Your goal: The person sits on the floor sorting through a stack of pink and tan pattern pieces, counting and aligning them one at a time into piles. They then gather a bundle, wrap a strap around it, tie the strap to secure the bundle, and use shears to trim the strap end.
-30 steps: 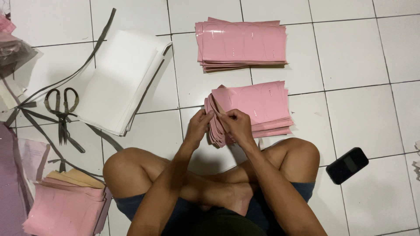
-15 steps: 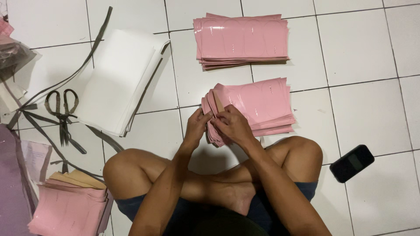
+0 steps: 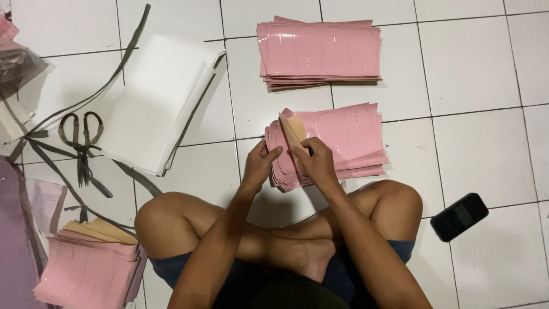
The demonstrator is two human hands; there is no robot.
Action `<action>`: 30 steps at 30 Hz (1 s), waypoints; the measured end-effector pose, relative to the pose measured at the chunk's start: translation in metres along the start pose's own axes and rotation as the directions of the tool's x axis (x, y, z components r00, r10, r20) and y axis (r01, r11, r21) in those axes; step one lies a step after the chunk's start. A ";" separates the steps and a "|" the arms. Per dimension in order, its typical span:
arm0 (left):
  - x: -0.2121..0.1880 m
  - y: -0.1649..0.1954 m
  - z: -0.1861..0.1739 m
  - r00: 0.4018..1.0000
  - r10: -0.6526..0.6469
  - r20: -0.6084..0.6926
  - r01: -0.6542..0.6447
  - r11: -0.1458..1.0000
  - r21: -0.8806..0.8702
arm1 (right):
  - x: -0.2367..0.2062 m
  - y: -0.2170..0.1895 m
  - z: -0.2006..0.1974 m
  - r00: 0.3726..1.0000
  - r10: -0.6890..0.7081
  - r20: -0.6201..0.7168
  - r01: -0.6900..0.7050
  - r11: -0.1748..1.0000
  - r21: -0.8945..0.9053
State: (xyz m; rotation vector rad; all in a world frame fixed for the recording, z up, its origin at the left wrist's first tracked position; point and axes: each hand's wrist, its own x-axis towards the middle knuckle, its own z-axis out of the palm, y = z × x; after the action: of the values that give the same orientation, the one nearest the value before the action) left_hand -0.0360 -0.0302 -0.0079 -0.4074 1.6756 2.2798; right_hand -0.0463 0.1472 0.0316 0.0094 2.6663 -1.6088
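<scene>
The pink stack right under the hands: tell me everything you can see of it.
The near pink stack is a thick pile of glossy pink sheets, plastic-looking, with faint rounded outlines on top. It lies flat on the white tiled floor, just ahead of the crossed legs, edges slightly fanned. At its left end the left hand and right hand lift one sheet's corner, showing a tan underside. A second, tidier pink stack lies beyond it, apart.
</scene>
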 end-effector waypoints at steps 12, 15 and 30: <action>0.003 -0.003 -0.002 0.998 -0.067 0.003 0.067 0.994 -0.080 | -0.008 -0.006 -0.005 0.995 -0.055 0.089 0.070 0.984 -0.166; 0.004 -0.003 -0.003 0.989 -0.143 0.038 0.146 0.980 -0.135 | -0.008 -0.012 0.004 0.991 -0.069 0.117 0.094 0.970 -0.223; 0.004 -0.003 -0.005 0.980 -0.171 0.099 0.184 0.971 -0.150 | -0.003 0.005 0.001 0.992 0.106 0.067 -0.109 0.993 0.044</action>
State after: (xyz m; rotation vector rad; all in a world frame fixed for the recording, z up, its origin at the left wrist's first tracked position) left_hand -0.0382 -0.0335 -0.0133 -0.4675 1.3634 2.2708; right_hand -0.0430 0.1481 0.0269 0.0985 2.5330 -1.6110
